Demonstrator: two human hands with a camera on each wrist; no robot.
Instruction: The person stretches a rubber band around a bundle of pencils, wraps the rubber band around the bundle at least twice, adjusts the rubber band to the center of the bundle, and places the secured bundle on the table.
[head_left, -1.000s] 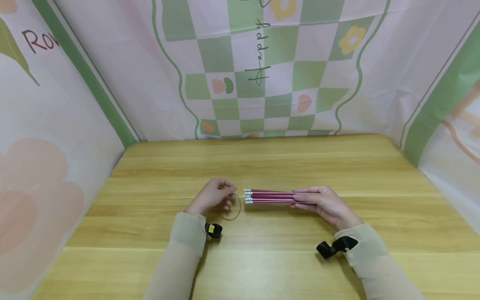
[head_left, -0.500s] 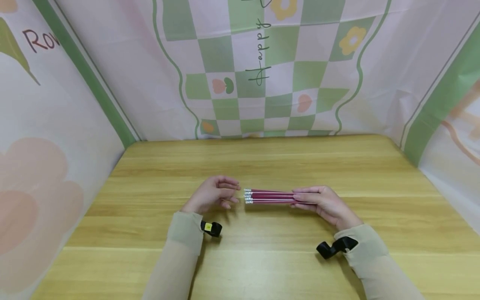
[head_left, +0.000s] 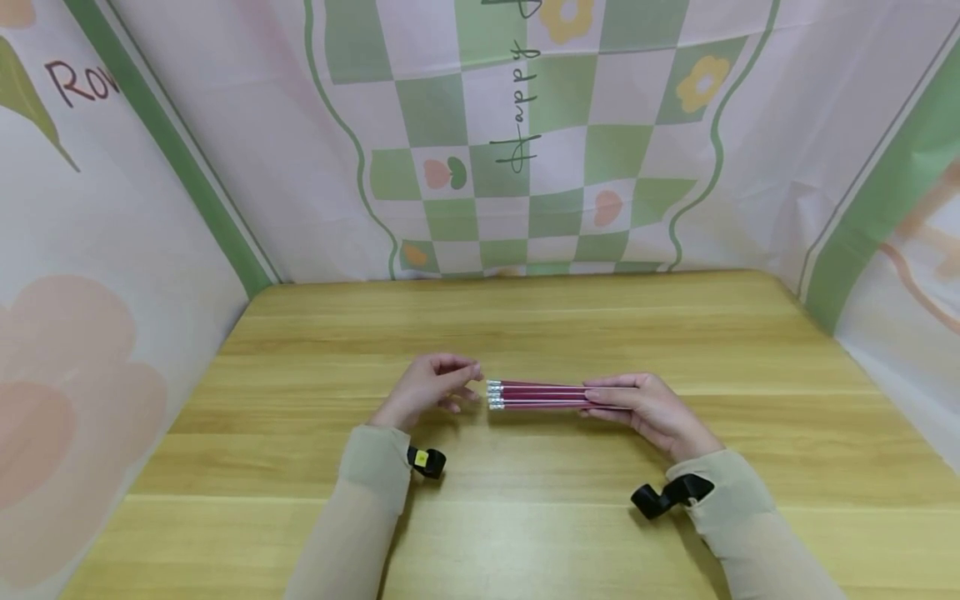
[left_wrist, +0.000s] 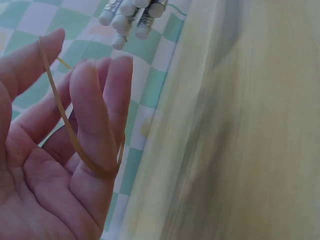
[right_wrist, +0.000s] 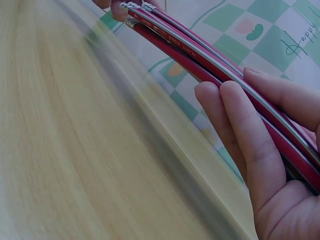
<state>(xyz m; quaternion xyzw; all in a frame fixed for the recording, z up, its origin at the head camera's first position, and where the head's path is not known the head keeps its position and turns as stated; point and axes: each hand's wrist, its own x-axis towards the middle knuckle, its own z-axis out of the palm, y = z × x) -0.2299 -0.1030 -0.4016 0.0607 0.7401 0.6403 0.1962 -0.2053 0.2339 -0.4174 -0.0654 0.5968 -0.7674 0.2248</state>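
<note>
A bundle of dark red pencils lies level above the table, its white eraser ends pointing left. My right hand grips the bundle near its other end, thumb on one side and fingers on the other. Around the spread thumb and fingers of my left hand loops a thin tan rubber band. In the left wrist view it runs from near the thumb tip to low on the outer fingers. That hand hovers just left of the eraser ends, apart from them in the left wrist view.
The wooden table spreads beneath both hands. Behind it hangs a printed cloth with green checks, and similar cloths stand on both sides. Each wrist wears a small black camera mount.
My left hand pinched the hanging rubber band, then spread its fingers, with the band looped around them. Its thumb has since risen slightly. The right hand and pencils have stayed in place.
</note>
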